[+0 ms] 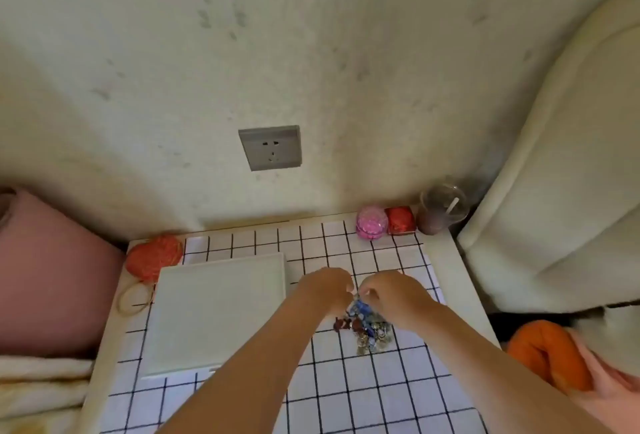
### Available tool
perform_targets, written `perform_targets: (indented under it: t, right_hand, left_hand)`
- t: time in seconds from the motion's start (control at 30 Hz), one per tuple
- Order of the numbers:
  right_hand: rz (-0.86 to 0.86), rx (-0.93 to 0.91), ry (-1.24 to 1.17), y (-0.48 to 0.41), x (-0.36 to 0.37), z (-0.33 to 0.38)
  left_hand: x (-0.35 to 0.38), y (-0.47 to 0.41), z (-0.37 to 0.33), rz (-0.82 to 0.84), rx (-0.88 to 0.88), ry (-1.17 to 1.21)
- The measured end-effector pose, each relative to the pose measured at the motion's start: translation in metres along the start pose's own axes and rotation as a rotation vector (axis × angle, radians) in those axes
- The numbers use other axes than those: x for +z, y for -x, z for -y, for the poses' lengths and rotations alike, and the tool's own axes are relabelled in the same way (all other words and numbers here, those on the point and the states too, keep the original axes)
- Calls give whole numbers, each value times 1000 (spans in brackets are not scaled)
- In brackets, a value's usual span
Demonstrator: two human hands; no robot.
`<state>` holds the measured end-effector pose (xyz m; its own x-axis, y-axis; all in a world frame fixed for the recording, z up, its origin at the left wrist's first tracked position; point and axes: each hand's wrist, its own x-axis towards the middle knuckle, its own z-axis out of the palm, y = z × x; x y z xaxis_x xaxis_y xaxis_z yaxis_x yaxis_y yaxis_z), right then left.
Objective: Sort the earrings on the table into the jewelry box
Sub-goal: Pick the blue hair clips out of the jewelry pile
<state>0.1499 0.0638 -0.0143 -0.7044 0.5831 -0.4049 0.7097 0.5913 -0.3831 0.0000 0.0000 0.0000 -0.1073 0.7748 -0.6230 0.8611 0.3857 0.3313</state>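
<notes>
Earrings (369, 331) lie in one tangled heap on the table (381, 399), right of centre, on a white cloth with a black grid. Jewelry box (218, 312): flat, white, square, lid closed, on the left half of the table, near the heap but apart from it. Left hand (325, 290) and right hand (393, 291) meet at the far end of the heap, fingers curled, each pinching its topmost part, where a blue piece rises to the fingertips; which piece each grips is too blurred to tell. Orange yarn ball (154, 255) sits at the far left corner, touching the box's far corner. Clear cup (443, 208) with a straw, red object (400, 220) and pink glittery dome (371, 222) stand in a row along the far right edge.
</notes>
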Motion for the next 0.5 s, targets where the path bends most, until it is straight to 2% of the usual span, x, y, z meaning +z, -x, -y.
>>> perform_targets:
  t: [0.17, 0.3, 0.4, 0.5]
  right_hand:
    - [-16, 16, 88, -21, 18, -8]
    - [-18, 47, 22, -27, 29, -14]
    - [-45, 50, -71, -25, 39, -22]
    - [-132, 73, -278, -20, 44, -31]
  left_hand:
    - [20, -49, 7, 25, 63, -82]
    - [28, -63, 9, 32, 155, -139]
    - [28, -62, 10, 61, 209, -136]
    - [28, -58, 12, 43, 252, -98]
